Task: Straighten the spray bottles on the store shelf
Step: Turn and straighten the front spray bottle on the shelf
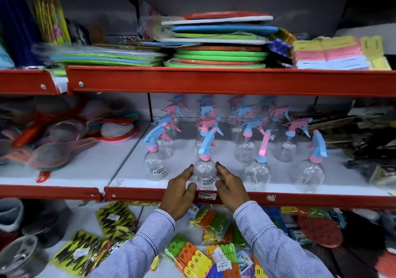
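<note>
Front row of the middle shelf (235, 186): I should turn the clear spray bottle (204, 171) gently by its body until its blue trigger head points like its neighbours'. My left hand (179, 194) at its 9 o'clock and right hand (230, 186) at its 3 o'clock are part-open, fingers cupping its sides, apparently touching without a firm grip.

Back-row sprayers (205, 100): tops hidden behind red shelf lip (214, 82). Ladles (53, 132), left: motion-blurred. Price tag (206, 195): print too small to read. Sleeves (278, 245): cut off at bottom edge.
</note>
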`<state>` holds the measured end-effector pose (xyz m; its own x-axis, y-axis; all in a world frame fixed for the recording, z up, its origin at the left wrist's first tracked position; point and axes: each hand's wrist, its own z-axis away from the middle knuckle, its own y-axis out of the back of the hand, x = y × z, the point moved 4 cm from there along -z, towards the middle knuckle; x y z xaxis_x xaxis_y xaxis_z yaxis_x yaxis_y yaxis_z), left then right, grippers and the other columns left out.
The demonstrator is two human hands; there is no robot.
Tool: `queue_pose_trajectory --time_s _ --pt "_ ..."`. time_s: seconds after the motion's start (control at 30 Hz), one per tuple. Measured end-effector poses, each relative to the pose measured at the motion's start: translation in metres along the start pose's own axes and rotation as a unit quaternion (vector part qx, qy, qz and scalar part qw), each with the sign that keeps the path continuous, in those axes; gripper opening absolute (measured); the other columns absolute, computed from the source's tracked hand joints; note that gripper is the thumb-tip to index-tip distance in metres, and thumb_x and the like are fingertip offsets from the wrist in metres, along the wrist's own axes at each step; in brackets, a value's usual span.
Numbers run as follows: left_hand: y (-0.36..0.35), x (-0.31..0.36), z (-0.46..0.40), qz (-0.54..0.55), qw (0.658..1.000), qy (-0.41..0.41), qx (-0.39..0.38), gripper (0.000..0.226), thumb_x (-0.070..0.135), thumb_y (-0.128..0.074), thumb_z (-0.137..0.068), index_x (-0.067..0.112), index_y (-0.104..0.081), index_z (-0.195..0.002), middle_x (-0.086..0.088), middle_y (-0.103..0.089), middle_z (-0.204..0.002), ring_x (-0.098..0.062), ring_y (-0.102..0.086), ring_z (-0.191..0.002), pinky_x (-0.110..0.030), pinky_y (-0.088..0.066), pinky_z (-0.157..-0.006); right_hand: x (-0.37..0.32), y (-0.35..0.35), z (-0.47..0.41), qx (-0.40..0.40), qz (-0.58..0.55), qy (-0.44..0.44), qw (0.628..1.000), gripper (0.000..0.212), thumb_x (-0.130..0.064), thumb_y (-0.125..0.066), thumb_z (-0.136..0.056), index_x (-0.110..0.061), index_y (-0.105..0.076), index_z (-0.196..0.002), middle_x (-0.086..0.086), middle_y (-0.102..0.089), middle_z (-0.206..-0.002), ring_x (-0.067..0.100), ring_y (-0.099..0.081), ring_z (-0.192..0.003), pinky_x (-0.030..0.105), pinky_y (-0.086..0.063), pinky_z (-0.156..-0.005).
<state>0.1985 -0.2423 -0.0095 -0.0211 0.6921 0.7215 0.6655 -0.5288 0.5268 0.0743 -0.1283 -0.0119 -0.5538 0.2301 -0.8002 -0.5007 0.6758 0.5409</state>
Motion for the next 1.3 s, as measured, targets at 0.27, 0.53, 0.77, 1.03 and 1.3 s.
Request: queue_pose_trajectory --time_s 0.27,0.53,0.77,1.03,1.3 --pt "0.005 -0.002 0.013 -0.068 0.997 0.037 -0.025 0.064 0.028 -0.044 -0.092 0.021 -0.025 -0.153 -0.003 -0.038 -0.157 -0.022 -0.045 -0.139 -0.031 -0.031 -0.117 -0.001 0.003 0.015 0.081 0.077 0.058 0.992 0.063 -0.024 -0.048 -0.091 -0.025 -0.022 -0.148 -0.003 -0.034 -0.154 0.015 -0.035 -0.139 0.019 -0.022 -0.109" --pt "0.041 -0.005 0.038 -0.278 0.957 -0.027 0.084 0.068 0.042 -0.035 -0.095 0.019 -0.012 -0.155 -0.002 -0.007 -0.166 -0.015 0.002 -0.154 -0.04 -0.001 -0.126 -0.039 -0.016 0.046 0.138 0.168 0.295 0.931 0.057 -0.016 -0.042 -0.089 -0.018 -0.031 -0.145 0.0 -0.038 -0.15 0.01 -0.031 -0.141 0.028 -0.029 -0.115" --pt "0.074 -0.043 0.039 -0.292 0.954 0.024 0.06 0.075 0.05 -0.026 -0.094 0.012 -0.006 -0.155 -0.008 0.001 -0.166 -0.021 0.004 -0.154 -0.043 -0.003 -0.127 -0.069 -0.084 0.025 0.042 0.194 0.275 0.941 0.059 -0.016 -0.04 -0.088 -0.01 -0.029 -0.146 0.007 -0.031 -0.155 0.017 -0.028 -0.143 0.036 -0.027 -0.117" --pt "0.1 -0.087 0.013 -0.183 0.983 0.034 -0.002 0.075 0.037 -0.042 -0.098 0.013 0.001 -0.155 -0.007 0.0 -0.166 -0.019 -0.002 -0.154 -0.041 -0.011 -0.126 -0.07 -0.126 -0.029 0.033 0.092 0.082 0.992 0.065 -0.019 -0.045 -0.09 -0.013 -0.018 -0.149 0.007 -0.024 -0.158 0.02 -0.029 -0.143 0.021 -0.022 -0.113" --pt "0.107 -0.093 -0.01 -0.073 0.995 0.06 -0.035 0.07 0.026 -0.047 -0.096 0.012 -0.01 -0.155 -0.01 -0.019 -0.164 -0.023 -0.025 -0.15 -0.031 -0.02 -0.12 -0.078 -0.133 -0.053 0.023 0.031 -0.014 0.999 0.059 -0.008 -0.046 -0.089 -0.011 -0.029 -0.146 0.016 -0.052 -0.139 0.027 -0.054 -0.123 0.019 -0.039 -0.095"
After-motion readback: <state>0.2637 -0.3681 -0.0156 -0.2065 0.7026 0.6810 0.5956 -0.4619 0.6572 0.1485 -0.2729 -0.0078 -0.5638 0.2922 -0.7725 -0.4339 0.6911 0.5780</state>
